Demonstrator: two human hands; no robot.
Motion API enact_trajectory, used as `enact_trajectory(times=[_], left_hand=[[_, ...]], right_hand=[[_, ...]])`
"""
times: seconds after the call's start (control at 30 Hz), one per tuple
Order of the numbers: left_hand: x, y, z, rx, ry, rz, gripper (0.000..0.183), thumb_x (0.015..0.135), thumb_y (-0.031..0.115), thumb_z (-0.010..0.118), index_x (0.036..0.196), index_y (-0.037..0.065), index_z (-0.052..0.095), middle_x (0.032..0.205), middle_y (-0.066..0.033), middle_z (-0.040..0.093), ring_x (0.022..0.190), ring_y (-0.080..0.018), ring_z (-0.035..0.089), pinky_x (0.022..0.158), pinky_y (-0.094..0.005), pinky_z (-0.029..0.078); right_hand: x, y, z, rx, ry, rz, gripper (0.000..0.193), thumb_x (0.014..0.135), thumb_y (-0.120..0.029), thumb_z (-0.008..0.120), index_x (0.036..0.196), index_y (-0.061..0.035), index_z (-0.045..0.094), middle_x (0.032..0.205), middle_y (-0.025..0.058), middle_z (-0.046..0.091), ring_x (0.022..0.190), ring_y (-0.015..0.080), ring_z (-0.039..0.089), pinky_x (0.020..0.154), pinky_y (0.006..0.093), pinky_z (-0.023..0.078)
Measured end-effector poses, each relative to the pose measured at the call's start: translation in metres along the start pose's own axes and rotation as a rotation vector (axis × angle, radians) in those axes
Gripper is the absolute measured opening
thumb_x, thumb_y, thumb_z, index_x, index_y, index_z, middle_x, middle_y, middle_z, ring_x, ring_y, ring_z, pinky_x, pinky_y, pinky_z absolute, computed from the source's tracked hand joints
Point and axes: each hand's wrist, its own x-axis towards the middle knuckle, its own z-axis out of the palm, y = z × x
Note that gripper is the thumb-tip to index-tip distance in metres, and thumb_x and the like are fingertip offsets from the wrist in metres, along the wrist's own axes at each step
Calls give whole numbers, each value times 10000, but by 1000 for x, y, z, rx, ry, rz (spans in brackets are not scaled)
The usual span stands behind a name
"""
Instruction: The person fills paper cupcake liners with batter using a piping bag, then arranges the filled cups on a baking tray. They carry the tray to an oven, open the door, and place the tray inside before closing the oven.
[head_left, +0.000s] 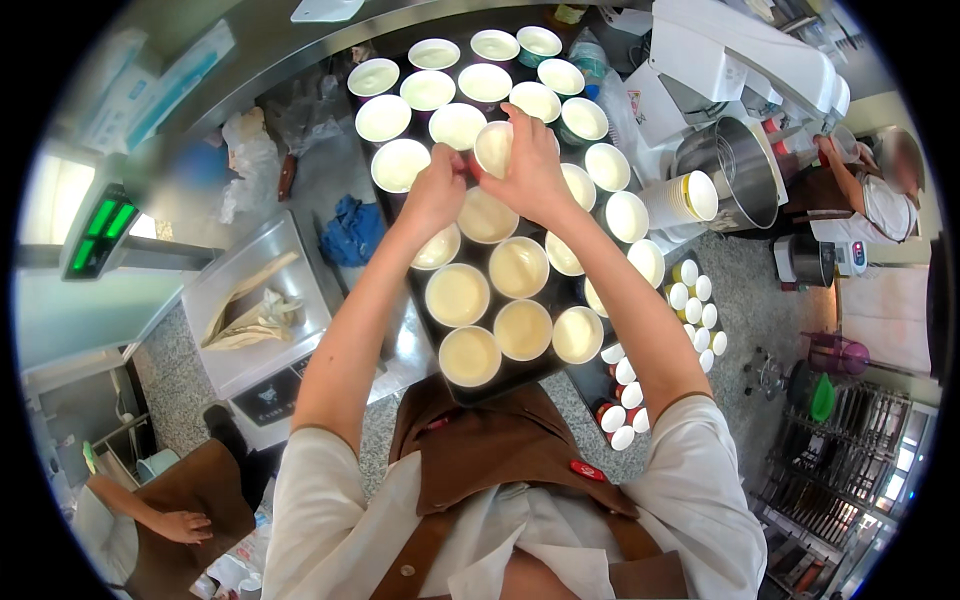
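Note:
My right hand (532,170) curls around the right side and rim of a paper cup (492,146) filled with pale cream-coloured batter. My left hand (437,190) is closed, its fingertips at the same cup's left side, where a bit of red wall shows. Around both hands, several filled paper cups stand upright in rows on a dark baking tray (492,388). Nearer cups, such as one at the front left (470,357), look more yellow, while far ones, such as one at the back (434,54), look whiter. Just beyond my left hand sits another filled cup (400,166).
Left of the tray lie a blue cloth (352,232) and a scale with a clear tub (225,365). At right are stacked cups (688,198), a steel bowl (740,175) and a lower tray of cups. Co-workers are at the lower left (170,510) and far right (862,205).

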Motion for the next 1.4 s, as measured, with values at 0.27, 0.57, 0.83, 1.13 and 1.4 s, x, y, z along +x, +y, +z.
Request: enact_trajectory(times=[0.27, 0.57, 0.83, 1.13, 1.4], left_hand=[[2, 13, 5, -97, 23, -11, 234, 855, -5, 453, 1086, -32, 428, 1016, -234, 644, 944, -370, 656, 835, -424, 502], [-3, -7, 8, -202, -4, -135, 294, 869, -26, 438, 1155, -51, 376, 1058, -223, 608, 1016, -315, 660, 880, -380, 513], [9, 15, 7, -325, -93, -214, 306, 876, -77, 372, 1178, -44, 334, 1146, -244, 570, 1039, -257, 631, 871, -345, 526], [11, 10, 12, -197, -26, -157, 289, 867, 3, 456, 1150, -38, 416, 1056, -208, 618, 919, -281, 673, 822, -375, 518], [9, 14, 10, -126, -90, -183, 271, 880, -19, 424, 1150, -25, 408, 1099, -197, 586, 996, -265, 635, 885, -355, 508]], right_hand=[[5, 1, 8, 27, -2, -47, 920, 632, -143, 798, 1411, 3, 331, 1253, 249, 485, 1133, 441, 473, 983, 493, 420], [2, -4, 3, -62, -94, 11, 915, 644, -130, 790, 1422, -12, 323, 1279, 236, 483, 1161, 426, 471, 1001, 466, 415], [2, 8, 0, -200, -216, 11, 942, 620, -179, 832, 1405, 3, 344, 1234, 197, 547, 1118, 386, 541, 919, 454, 469], [-14, 29, 0, -155, -122, -23, 838, 729, -293, 803, 1400, -41, 367, 1320, 204, 532, 1211, 397, 497, 983, 490, 427], [-49, 83, -54, 222, -9, 231, 680, 804, -247, 740, 1374, -36, 436, 1269, 186, 559, 1215, 370, 491, 1040, 453, 390]])
